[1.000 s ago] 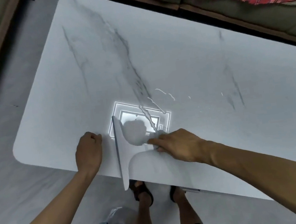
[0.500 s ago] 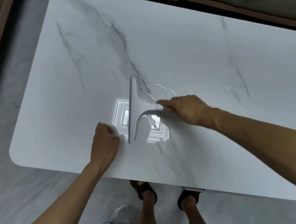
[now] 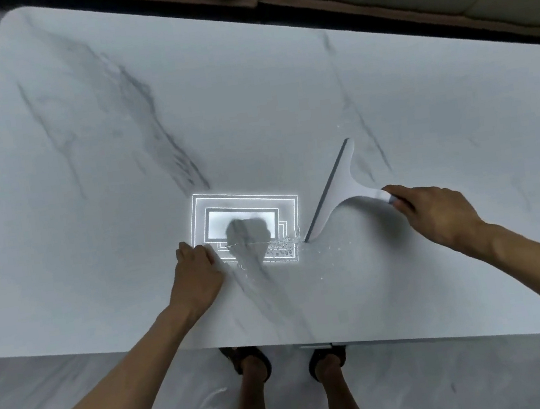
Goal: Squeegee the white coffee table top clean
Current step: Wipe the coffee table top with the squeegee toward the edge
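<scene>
There's the right hand (image 3: 434, 213) gripping the white plastic squeegee (image 3: 336, 195) on the white marble-veined table top (image 3: 248, 104); left hand (image 3: 199, 275) rests fisted, empty, further left.

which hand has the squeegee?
The right hand: it grips the squeegee by the handle. The left hand holds nothing and rests curled on the table beside the bright reflection.
</scene>
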Motion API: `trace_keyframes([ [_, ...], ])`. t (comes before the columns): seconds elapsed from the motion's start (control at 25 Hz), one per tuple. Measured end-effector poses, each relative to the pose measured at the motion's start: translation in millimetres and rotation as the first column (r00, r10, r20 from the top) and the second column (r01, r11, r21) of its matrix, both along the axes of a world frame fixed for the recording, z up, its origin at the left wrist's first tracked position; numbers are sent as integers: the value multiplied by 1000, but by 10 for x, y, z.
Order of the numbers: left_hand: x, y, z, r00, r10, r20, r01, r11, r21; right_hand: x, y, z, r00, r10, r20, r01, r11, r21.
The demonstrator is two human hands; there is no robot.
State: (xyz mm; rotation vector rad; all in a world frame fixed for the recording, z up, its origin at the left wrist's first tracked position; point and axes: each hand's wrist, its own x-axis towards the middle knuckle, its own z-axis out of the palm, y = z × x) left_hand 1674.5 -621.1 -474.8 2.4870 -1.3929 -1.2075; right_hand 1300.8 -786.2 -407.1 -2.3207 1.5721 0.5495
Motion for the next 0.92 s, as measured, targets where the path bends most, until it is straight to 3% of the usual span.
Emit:
trace_keyframes([
  [0.08, -24, -12, 20, 999, 30, 14, -30, 999, -11, -168, 45, 112, 999, -47, -18, 47, 998, -31],
  [0.2, 68, 49, 56, 955, 295, -33, -297, 953, -62, 64, 158, 201, 999, -10, 38, 10, 1000, -1],
  [0.36, 337, 373, 79, 878, 478, 9, -475, 875, -95, 1109, 630, 14, 948, 159, 276, -199, 972, 123],
  [0.52, 623, 787, 29, 811, 577, 96, -576, 816, -48, 2150, 1338, -325, 846, 297, 443, -430, 871, 237],
  [0.6, 698, 943, 8, 813, 573, 101, -577, 817, 11, 2391, 1580, -444, 811, 397, 429, -523, 822, 227],
  [0.72, 650, 1030, -28, 864, 499, 71, -503, 862, 65, 2251, 1568, -524, 823, 417, 386, -526, 816, 241],
  [0.92, 205, 823, -67, 946, 323, -26, -322, 946, 28, 952, 996, -305, 909, 318, 270, -378, 901, 212],
])
